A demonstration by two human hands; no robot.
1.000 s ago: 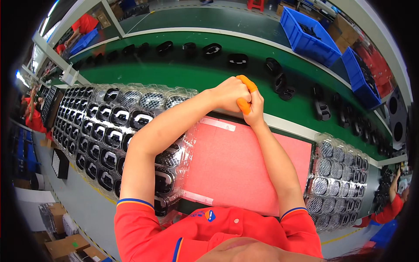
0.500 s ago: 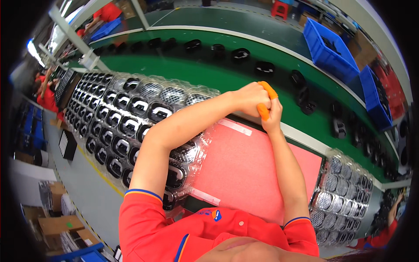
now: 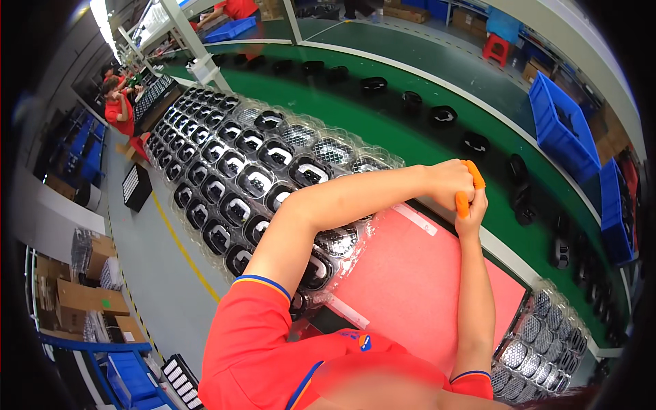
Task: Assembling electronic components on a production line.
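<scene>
Above the far edge of the red-pink work mat (image 3: 417, 280), my left hand (image 3: 449, 182) and my right hand (image 3: 471, 217) are pressed together. The left one is closed like a fist. The right one meets it from the right with its fingers curled. Orange finger covers (image 3: 475, 175) show where the two hands join. Whether anything lies between them is hidden. Under my left forearm stand clear plastic trays (image 3: 345, 232) of glossy black rounded housings (image 3: 311, 171), some pockets showing mesh-patterned pieces (image 3: 333, 151).
Beyond the mat runs a green conveyor belt (image 3: 383, 130) with black parts (image 3: 443, 115) spaced along it. Blue bins (image 3: 564, 126) stand past it. More trays with mesh-patterned pieces (image 3: 526, 342) lie right of the mat. A person in red (image 3: 119, 113) is at the far left.
The view has turned, so the scene appears shifted right and down. My hands stay pressed together over the mat's far edge.
</scene>
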